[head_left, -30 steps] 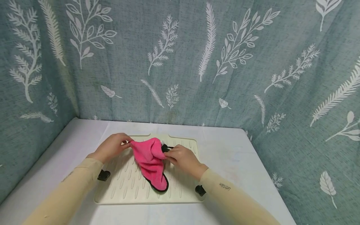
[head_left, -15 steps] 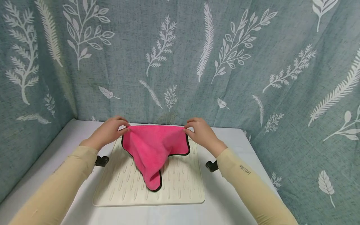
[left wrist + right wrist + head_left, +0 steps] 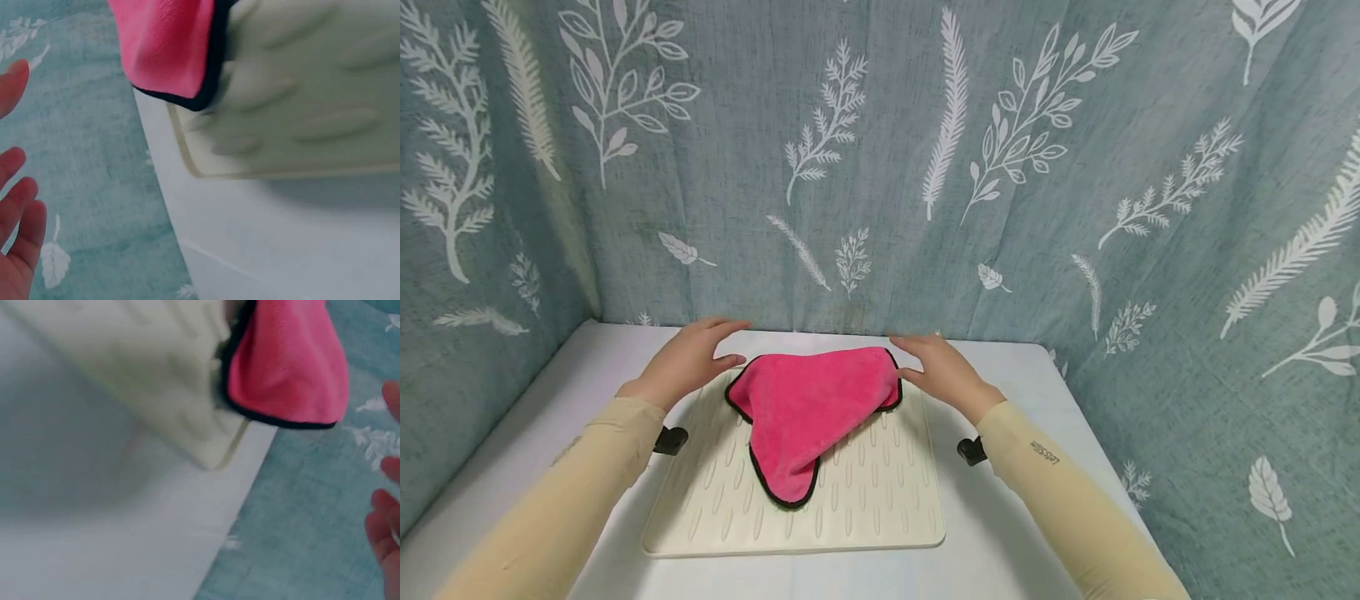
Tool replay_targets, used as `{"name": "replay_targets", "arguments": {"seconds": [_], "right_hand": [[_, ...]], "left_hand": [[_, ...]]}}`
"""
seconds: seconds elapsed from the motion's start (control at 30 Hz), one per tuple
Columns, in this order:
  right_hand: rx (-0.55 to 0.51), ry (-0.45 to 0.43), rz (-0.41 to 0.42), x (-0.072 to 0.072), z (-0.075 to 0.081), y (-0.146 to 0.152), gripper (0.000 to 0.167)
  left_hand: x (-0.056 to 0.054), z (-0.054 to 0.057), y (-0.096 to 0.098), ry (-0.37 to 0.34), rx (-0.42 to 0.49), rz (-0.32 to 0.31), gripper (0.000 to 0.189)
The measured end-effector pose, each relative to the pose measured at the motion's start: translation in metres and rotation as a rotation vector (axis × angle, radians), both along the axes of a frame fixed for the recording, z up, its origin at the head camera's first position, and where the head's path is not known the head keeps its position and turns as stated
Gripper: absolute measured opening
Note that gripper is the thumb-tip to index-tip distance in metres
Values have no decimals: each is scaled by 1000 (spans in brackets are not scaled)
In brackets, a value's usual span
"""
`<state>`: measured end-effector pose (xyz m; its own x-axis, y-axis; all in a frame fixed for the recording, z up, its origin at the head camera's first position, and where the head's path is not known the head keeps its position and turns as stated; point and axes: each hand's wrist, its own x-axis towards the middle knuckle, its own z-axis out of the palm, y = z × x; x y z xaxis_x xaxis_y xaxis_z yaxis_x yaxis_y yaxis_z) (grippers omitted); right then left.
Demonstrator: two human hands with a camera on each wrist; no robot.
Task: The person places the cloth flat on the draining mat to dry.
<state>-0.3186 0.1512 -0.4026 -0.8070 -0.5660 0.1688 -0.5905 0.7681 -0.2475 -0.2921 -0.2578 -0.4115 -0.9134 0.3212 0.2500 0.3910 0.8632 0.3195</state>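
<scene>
A pink cloth point(image 3: 812, 408) with black edging is spread in rumpled folds over the cream ridged mat point(image 3: 880, 508), one corner pointing toward the front. Just off its upper left corner, my left hand point(image 3: 685, 362) has its thumb and fingers apart and holds nothing. My right hand point(image 3: 943, 375) is likewise spread, its thumb right by the cloth's upper right corner. In the left wrist view the cloth point(image 3: 165, 50) appears apart from the loosely bent fingers point(image 3: 22, 206). A similar gap separates the cloth point(image 3: 287, 362) from the fingers point(image 3: 382, 512) in the right wrist view.
The mat lies on a white table point(image 3: 1000, 533). A grey-green leaf-print curtain point(image 3: 880, 167) stands behind the table and along both sides. Black wrist mounts point(image 3: 972, 451) show beneath the forearms.
Both hands pinched the cloth bunched, then drew it apart and raised its upper edge. Now the fingers have let go, and the cloth's upper edge has dropped toward the mat.
</scene>
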Motion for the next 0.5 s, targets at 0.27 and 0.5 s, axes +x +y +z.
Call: {"name": "replay_targets", "arguments": {"seconds": [0.27, 0.5], "right_hand": [[84, -1, 78, 3, -26, 30, 52], [17, -28, 98, -5, -46, 34, 47]], "left_hand": [[61, -16, 17, 50, -9, -53, 63], [109, -36, 61, 47, -31, -65, 54]]}}
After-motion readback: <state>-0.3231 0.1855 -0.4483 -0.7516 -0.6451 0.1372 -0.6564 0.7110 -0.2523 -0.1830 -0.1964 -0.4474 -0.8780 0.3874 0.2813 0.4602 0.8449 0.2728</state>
